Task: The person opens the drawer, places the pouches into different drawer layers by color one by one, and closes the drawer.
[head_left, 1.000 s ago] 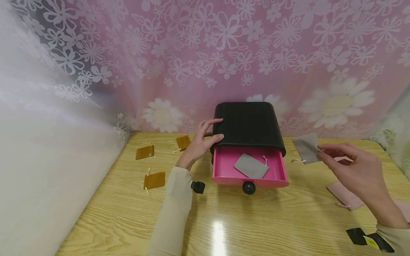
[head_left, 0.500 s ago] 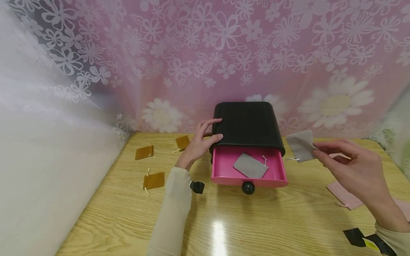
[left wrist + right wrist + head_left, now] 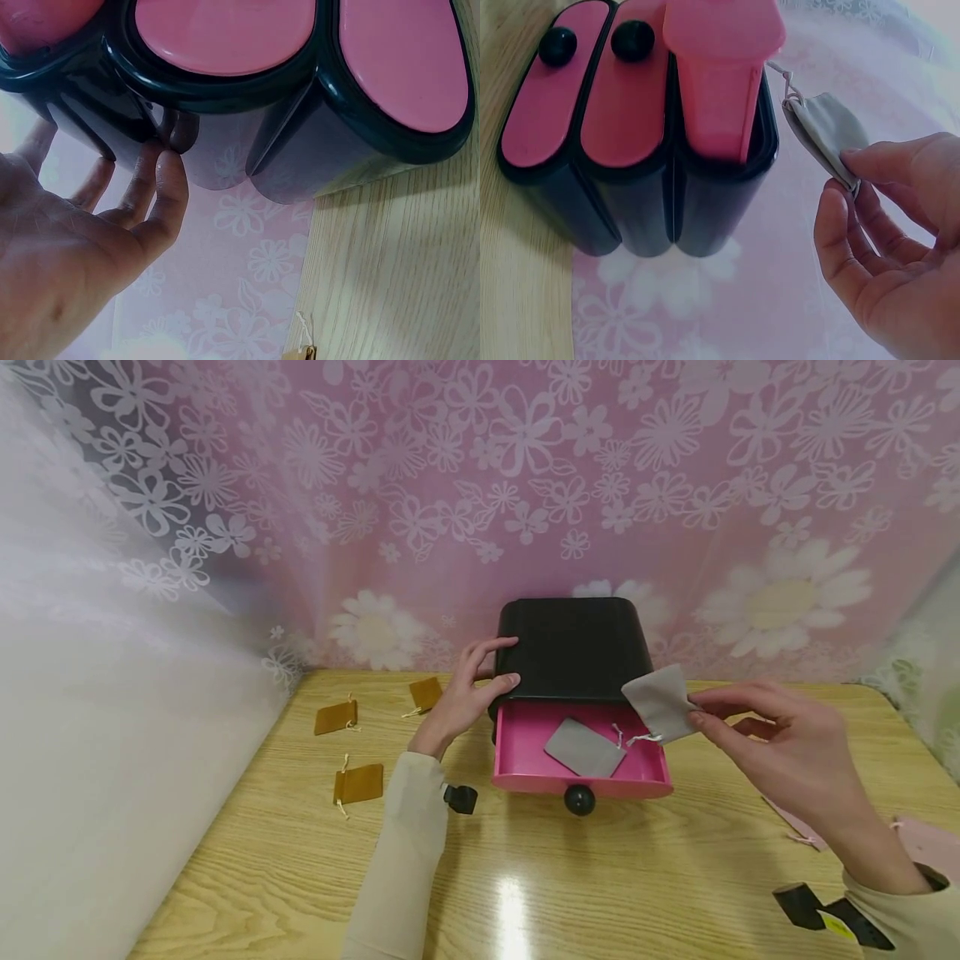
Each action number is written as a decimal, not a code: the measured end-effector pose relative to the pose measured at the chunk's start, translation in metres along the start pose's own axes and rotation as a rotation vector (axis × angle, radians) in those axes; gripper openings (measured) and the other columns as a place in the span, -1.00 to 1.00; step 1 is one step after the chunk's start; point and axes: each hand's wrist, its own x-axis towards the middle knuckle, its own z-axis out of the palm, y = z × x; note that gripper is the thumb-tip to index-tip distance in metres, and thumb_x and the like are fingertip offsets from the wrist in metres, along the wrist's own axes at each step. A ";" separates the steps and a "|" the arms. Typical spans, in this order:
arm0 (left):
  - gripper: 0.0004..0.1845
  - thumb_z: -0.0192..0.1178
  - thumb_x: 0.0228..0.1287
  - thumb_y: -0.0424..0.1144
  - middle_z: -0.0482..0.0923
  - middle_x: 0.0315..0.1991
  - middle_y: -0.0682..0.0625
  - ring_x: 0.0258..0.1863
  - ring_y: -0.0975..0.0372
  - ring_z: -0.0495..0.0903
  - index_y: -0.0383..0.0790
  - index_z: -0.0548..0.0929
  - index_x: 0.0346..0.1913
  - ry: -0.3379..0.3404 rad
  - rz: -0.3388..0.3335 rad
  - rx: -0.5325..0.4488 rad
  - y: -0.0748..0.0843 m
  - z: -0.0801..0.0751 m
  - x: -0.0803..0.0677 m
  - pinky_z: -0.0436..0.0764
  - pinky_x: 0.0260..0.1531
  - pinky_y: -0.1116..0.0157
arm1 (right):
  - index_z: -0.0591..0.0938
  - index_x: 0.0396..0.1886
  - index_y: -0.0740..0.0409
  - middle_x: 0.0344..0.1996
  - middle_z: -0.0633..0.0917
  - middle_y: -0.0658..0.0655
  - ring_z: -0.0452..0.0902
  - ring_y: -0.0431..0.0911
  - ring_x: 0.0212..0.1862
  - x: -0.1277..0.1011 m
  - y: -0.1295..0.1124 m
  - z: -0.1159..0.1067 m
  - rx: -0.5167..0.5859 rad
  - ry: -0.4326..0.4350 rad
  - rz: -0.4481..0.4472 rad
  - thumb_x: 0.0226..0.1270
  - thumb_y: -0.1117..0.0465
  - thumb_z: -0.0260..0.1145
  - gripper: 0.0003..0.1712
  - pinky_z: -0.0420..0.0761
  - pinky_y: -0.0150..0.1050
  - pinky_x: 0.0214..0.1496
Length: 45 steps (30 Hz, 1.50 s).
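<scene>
A black drawer unit (image 3: 573, 647) stands at the back of the table, its top pink drawer (image 3: 517, 739) pulled out. Inside lies one grey drawstring pouch (image 3: 583, 747). My left hand (image 3: 465, 702) rests against the unit's left side, spread thumb and finger at the top edge; in the left wrist view the other fingertips touch the black side. My right hand (image 3: 780, 743) pinches a second grey drawstring pouch (image 3: 663, 702) between thumb and fingers, above the drawer's right edge. In the right wrist view this pouch (image 3: 829, 127) hangs beside the drawer, apart from it.
Three brown drawstring pouches, one of them the nearest brown pouch (image 3: 360, 783), lie left of the unit. Pink pouches (image 3: 926, 843) lie at the right, partly hidden by my right arm. Two lower drawers with black knobs (image 3: 632, 40) are closed. A floral curtain (image 3: 450, 527) hangs behind.
My right hand has moved left with the grey pouch, from beside the unit to over the drawer's right edge. The left hand stays on the unit.
</scene>
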 end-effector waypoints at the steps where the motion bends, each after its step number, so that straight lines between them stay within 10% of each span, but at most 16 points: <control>1: -0.49 0.19 0.44 0.04 0.06 0.56 0.08 0.34 -0.02 0.48 0.43 0.42 0.41 0.001 -0.001 0.001 0.000 0.000 0.000 0.55 0.27 -0.10 | 0.81 -0.14 0.20 -0.23 0.74 -0.23 0.64 -0.41 -0.23 0.000 -0.001 0.002 0.001 -0.007 -0.006 0.11 0.56 0.49 -0.67 0.59 -0.67 -0.21; 45: -0.48 0.19 0.46 0.01 0.06 0.56 0.06 0.35 -0.04 0.46 0.39 0.42 0.42 -0.005 -0.008 -0.012 -0.001 -0.001 0.001 0.52 0.30 -0.09 | 0.81 -0.23 0.00 -0.35 0.78 -0.10 0.59 -0.41 -0.43 0.015 -0.014 0.068 -0.145 -0.230 -0.247 0.07 0.41 0.58 -0.71 0.53 -0.57 -0.39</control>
